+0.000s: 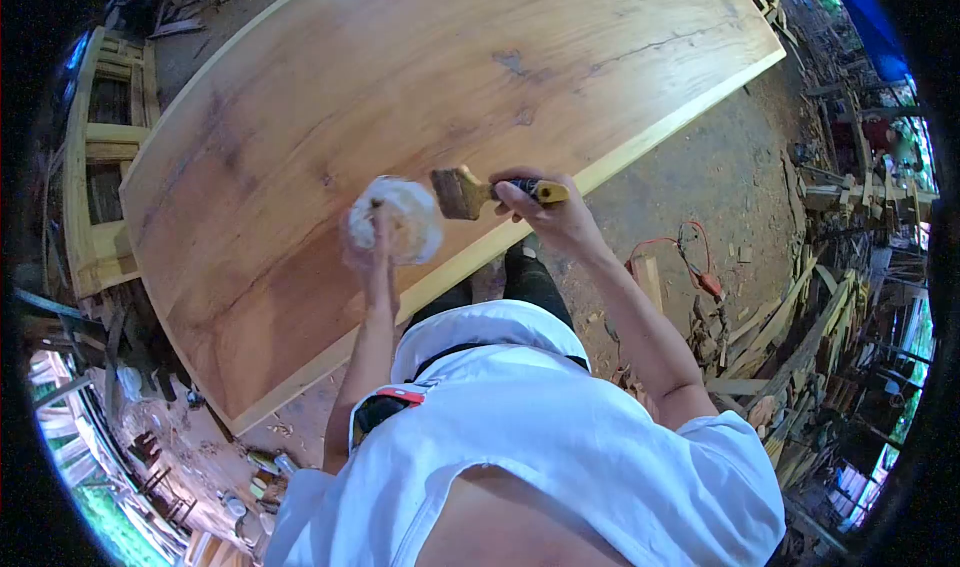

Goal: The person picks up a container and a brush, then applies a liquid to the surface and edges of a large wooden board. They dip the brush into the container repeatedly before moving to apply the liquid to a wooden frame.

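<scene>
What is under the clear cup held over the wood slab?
Under the clear cup lies the wooden slab, its brown grain showing around it. The left hand and the cup's pale contents cover the patch directly below.

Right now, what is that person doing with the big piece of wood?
A person stands at a big wooden slab. The left hand holds a small clear cup, and the right hand holds a paintbrush with its bristles next to the cup, over the slab's near edge.
</scene>
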Available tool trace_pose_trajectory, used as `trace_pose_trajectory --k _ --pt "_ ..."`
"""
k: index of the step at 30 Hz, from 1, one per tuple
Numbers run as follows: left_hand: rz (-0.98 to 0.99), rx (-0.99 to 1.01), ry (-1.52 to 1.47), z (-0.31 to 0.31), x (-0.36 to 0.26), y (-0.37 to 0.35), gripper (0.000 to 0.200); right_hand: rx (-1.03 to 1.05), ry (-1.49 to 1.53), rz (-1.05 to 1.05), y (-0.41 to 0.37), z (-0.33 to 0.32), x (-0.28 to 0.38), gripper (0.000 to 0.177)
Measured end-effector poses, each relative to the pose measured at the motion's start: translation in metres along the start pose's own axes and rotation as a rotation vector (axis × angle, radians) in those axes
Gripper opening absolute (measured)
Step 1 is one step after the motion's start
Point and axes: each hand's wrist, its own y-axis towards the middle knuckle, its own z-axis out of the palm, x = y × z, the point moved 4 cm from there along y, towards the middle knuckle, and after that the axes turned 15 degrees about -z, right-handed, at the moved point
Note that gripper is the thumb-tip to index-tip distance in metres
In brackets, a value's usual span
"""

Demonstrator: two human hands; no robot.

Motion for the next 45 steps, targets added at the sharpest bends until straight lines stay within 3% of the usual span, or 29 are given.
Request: trace_pose_trajectory --k 3,6,8,10,14,17,20,21,25,27,32,35,36,38,40,44,45 --pt "-0.052 -0.115 -0.019 -0.014 -0.009 -0.001 0.075 0.202 -0.145 0.011 -0.007 -0.003 -0.027 0.022" --pt "-0.177 -0.155 -0.176 0.004 -0.034 -0.032 0.078 0.302 -0.250 -0.165 -0.017 -0.017 -0.073 0.022" --pt "-0.157 -0.123 -0.188 0.008 -0.018 -0.021 0.078 0.133 -0.068 0.099 -0.023 -0.065 -0.103 0.021" --pt "-0.140 -0.079 -0.204 0.029 -0.024 -0.032 0.075 0.021 -0.125 0.149 -0.019 -0.136 -0.129 0.022" --pt "-0.219 -0.049 -0.291 0.078 -0.021 -0.046 0.067 -0.169 -0.423 0.092 -0.008 -0.275 -0.157 0.024" --pt "-0.179 -0.055 -0.273 0.114 -0.033 -0.066 0.068 -0.224 -0.790 0.020 0.003 -0.321 -0.147 0.022" --pt "-0.171 -0.052 -0.328 0.129 -0.025 -0.068 0.070 -0.208 -0.922 -0.167 0.014 -0.295 -0.138 0.020" --pt "-0.172 -0.048 -0.347 0.134 -0.024 -0.070 0.070 -0.122 -0.876 -0.140 0.016 -0.275 -0.136 0.020" --pt "-0.151 -0.084 -0.425 0.140 -0.019 -0.083 0.069 0.186 -0.857 -0.482 0.017 -0.183 -0.147 0.020" --pt "-0.171 -0.200 -0.430 0.133 -0.010 -0.088 0.067 0.256 -0.755 -0.419 0.018 -0.141 -0.123 0.014" --pt "-0.149 -0.216 -0.506 0.126 0.003 -0.105 0.068 0.287 -0.287 -0.416 0.024 -0.070 -0.098 0.013" --pt "-0.188 -0.276 -0.545 0.128 0.000 -0.115 0.074 0.359 -0.268 -0.326 0.035 -0.080 -0.122 0.016" --pt "-0.197 -0.299 -0.527 0.130 -0.001 -0.116 0.071 0.252 -0.222 -0.316 0.037 -0.097 -0.138 0.016" --pt "-0.209 -0.329 -0.522 0.127 0.003 -0.110 0.070 0.155 -0.297 -0.377 0.048 -0.154 -0.150 0.017" --pt "-0.195 -0.249 -0.525 0.119 0.015 -0.095 0.069 0.081 -0.391 -0.204 0.055 -0.219 -0.172 0.017" --pt "-0.226 -0.289 -0.503 0.125 0.000 -0.092 0.069 -0.010 -0.520 -0.180 0.059 -0.305 -0.158 0.019" --pt "-0.213 -0.263 -0.522 0.123 -0.001 -0.086 0.068 -0.048 -0.733 -0.165 0.060 -0.316 -0.155 0.019"
